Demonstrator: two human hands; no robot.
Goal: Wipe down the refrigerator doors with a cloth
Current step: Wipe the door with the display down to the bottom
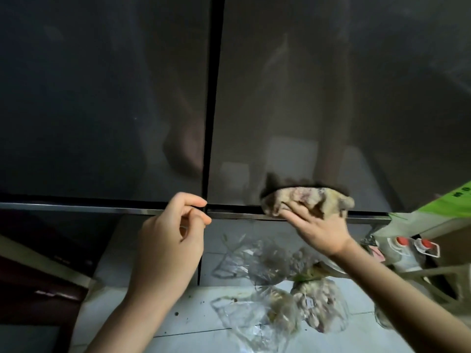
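Cloth (308,201): bunched, mottled beige, pressed against the bottom edge of the right refrigerator door (331,98), overlapping the dark gap beneath it. Right hand (318,230) lies over it from below; fingers (293,215) are spread and fairly straight, pushing the cloth flat to the door, with the tips partly buried in its folds.

Left hand (173,238): raised just left of the cloth, at the bottom of the vertical seam (214,98) between the two doors. Its fingers are curled in with the thumb close to the forefinger, and I see nothing held. The forefinger tip sits at the lower corner of the left door (102,98); I cannot tell whether it touches.

Both doors are dark and glossy and carry dim reflections. A metal trim strip (76,207) runs below them.

Surroundings: several crumpled clear plastic bags (267,289) with contents lie on the pale tiled floor (153,314), directly under the right forearm. To the right are a green package (448,202) and two red-capped bottles (402,242), close to the door's lower right corner.
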